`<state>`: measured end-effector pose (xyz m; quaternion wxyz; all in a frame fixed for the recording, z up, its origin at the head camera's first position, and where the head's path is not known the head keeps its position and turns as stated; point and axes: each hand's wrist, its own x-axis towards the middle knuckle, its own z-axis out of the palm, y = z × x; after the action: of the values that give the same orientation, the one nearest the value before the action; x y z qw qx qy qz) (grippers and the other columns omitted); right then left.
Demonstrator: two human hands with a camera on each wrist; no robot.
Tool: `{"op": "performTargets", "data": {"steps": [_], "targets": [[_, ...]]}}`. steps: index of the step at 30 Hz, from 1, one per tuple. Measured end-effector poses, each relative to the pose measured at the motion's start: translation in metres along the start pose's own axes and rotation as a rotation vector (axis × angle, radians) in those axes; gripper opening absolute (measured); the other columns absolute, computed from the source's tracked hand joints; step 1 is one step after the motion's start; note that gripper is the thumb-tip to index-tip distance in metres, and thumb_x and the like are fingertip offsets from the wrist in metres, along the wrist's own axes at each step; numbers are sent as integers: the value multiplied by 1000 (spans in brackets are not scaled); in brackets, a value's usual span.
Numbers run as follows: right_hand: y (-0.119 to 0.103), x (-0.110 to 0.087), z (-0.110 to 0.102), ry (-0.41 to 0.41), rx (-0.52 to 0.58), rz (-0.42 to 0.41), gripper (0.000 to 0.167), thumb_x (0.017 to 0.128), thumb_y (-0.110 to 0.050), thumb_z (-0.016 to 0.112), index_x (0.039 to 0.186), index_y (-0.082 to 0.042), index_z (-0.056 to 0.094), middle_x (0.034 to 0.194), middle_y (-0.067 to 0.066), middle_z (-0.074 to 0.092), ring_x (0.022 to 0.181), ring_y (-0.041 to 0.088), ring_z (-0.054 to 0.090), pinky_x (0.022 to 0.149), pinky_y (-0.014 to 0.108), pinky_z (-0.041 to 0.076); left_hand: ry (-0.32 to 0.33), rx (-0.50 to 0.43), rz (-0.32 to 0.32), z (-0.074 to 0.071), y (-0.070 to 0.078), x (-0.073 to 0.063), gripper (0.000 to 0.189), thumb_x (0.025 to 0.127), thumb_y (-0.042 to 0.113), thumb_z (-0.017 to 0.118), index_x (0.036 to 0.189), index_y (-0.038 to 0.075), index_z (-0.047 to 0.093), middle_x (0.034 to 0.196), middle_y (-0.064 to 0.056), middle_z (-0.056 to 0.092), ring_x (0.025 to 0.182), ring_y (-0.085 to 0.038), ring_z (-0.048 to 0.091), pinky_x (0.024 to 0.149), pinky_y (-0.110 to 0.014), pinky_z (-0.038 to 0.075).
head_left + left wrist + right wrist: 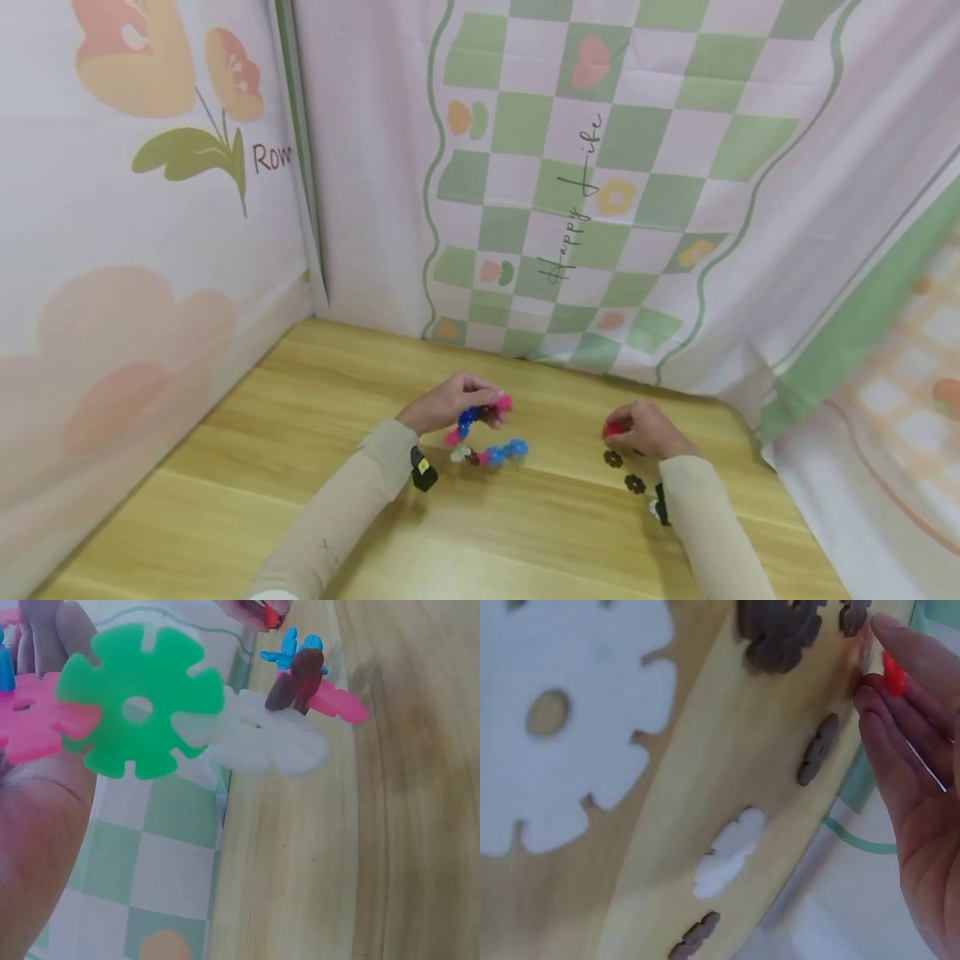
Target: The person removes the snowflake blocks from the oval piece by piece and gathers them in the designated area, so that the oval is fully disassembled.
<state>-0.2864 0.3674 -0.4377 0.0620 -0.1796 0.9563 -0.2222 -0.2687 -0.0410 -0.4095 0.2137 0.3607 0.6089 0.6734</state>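
Note:
My left hand point(450, 402) holds one end of a curved chain of interlocking snowflake discs point(516, 448) over the table. Along the chain in the left wrist view are a pink disc point(41, 724), a green disc point(180, 682), a white disc point(277, 746) and a brown disc point(304, 671), slotted edge to edge. Light-blue discs form its free end. To the right, my right hand point(651, 429) pinches a red disc point(613, 428) between thumb and fingers. Most of that red disc is hidden by the fingers in the right wrist view.
Loose brown discs point(634, 483) lie on the wooden table point(360, 533) beneath and beside my right hand. The right wrist view also has a large near white disc point(607, 742) and a smaller white disc point(731, 851). Printed cloths point(525, 167) hang behind and at both sides.

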Motion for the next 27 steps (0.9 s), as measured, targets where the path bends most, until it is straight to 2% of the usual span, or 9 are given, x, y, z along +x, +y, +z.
{"op": "performTargets", "data": {"steps": [3,6,10,14,16,22,24,27], "targets": [[-7,-5,-10,2,-46,-5,45,87,-24,88,121,3,74,114,20,78,104,35,74,91,51,63,14,35,-18,0,1,3,36,112,15,53,116,-17,69,94,-5,79,83,-10,75,83,-28,65],[-23,-6,-26,33,-82,-45,52,90,-27,85,128,6,70,125,27,73,114,45,71,99,59,59,34,49,-29,0,3,5,35,112,16,54,116,-14,70,95,-7,79,85,-10,76,84,-29,66],[-57,-6,-42,107,-78,-157,50,92,-26,83,129,5,70,128,26,73,116,46,70,102,58,58,49,7,-41,-1,4,7,37,112,15,52,118,-18,67,96,-9,78,85,-11,76,86,-32,66],[-101,-6,-45,186,-45,-272,48,90,-22,85,130,1,71,128,22,74,117,42,72,102,55,58,47,-15,-60,0,3,10,38,113,15,51,121,-20,65,96,-4,78,87,-11,76,90,-34,65],[-124,-5,-42,233,-45,-348,48,89,-20,86,130,0,71,129,20,74,117,40,73,102,53,59,56,-4,-66,1,4,11,39,113,16,51,121,-19,65,95,-1,78,87,-11,76,90,-33,65],[-173,3,-16,483,-75,-697,48,77,-11,94,120,1,75,116,18,79,106,35,76,92,50,64,83,22,-58,2,1,14,42,114,19,49,120,-19,66,94,1,79,88,-12,77,88,-32,65],[-183,5,-4,545,-81,-752,47,75,-10,95,117,1,76,112,17,80,103,33,77,88,47,65,85,20,-53,2,0,14,43,114,19,49,122,-20,65,94,1,80,88,-12,77,87,-31,65],[-192,8,12,604,-92,-763,46,74,-6,96,115,2,77,110,17,79,101,31,77,86,45,66,97,11,-61,1,-1,13,45,114,21,50,124,-20,64,93,1,81,87,-12,78,87,-30,65]]}}
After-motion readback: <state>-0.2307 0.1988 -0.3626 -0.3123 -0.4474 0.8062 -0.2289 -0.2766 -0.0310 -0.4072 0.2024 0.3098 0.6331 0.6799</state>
